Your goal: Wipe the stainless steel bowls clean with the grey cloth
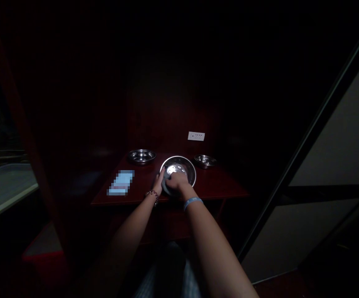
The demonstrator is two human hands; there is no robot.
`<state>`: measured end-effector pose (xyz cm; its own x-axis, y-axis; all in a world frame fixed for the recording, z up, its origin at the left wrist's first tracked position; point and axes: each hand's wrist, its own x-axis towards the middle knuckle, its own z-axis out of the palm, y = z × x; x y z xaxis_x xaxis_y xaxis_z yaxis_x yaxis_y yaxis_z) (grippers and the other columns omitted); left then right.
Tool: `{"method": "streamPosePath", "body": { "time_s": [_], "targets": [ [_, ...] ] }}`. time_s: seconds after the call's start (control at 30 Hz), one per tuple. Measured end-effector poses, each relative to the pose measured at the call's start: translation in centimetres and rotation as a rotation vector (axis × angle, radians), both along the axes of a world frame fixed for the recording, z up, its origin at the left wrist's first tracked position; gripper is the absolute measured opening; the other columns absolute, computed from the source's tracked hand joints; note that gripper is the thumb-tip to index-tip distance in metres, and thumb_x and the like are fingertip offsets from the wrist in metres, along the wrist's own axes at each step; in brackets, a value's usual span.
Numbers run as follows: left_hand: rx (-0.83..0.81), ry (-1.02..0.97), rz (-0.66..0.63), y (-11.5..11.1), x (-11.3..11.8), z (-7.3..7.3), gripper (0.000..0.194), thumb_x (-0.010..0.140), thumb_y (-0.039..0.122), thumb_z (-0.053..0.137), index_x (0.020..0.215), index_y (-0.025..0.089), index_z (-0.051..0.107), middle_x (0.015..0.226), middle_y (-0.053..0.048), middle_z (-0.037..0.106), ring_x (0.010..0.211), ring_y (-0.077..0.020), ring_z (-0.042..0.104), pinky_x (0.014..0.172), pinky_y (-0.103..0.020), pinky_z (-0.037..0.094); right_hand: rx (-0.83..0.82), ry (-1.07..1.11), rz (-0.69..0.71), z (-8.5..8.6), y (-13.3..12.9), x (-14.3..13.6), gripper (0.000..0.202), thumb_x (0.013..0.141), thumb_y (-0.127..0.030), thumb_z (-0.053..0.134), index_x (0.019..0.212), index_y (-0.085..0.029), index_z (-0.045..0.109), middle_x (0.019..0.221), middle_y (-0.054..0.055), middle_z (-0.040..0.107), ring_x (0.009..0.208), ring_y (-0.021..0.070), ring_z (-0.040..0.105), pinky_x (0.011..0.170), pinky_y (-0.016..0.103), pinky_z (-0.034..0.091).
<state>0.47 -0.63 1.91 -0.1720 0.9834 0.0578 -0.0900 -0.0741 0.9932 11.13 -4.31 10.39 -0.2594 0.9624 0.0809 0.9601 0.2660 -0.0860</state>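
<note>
A shiny round metal bowl (192, 169) is at the middle of the wooden desk, tipped towards me. My left hand (158, 182), with a beaded bracelet on the wrist, is closed on the bowl's left side. Inside the bowl is my right hand (178, 181), fingers curled down against the inner wall; a blue band circles that wrist. A soft-looking grey thing (168, 189), perhaps a cloth, shows along the bowl's near left side between my hands. The right fingertips are hidden, so what they hold cannot be made out.
On the desk (142, 194), a metal dish (141, 156) stands back left and a smaller metal bowl (204, 160) back right. A blurred-out bright phone-like rectangle (121, 182) lies at left. A white socket (196, 136) is on the back wall. A red bin-like thing (47, 256) stands lower left.
</note>
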Motion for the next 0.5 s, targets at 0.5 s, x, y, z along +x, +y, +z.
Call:
{"method": "streamPosePath", "body": {
  "time_s": [0.5],
  "targets": [
    [-0.126, -0.005, -0.001, -0.6, 0.3, 1.1, 0.064, 0.108, 0.060, 0.051, 0.135, 0.009, 0.078, 0.134, -0.025, 0.081, 0.135, -0.0367, 0.074, 0.116, -0.043, 0.055, 0.105, -0.132, 0.187, -1.1, 0.4, 2.8, 0.065, 0.094, -0.016, 0.066, 0.159, -0.016, 0.064, 0.170, 0.014, 0.058, 0.170, 0.0283, 0.037, 0.138, 0.045, 0.034]
  ]
}}
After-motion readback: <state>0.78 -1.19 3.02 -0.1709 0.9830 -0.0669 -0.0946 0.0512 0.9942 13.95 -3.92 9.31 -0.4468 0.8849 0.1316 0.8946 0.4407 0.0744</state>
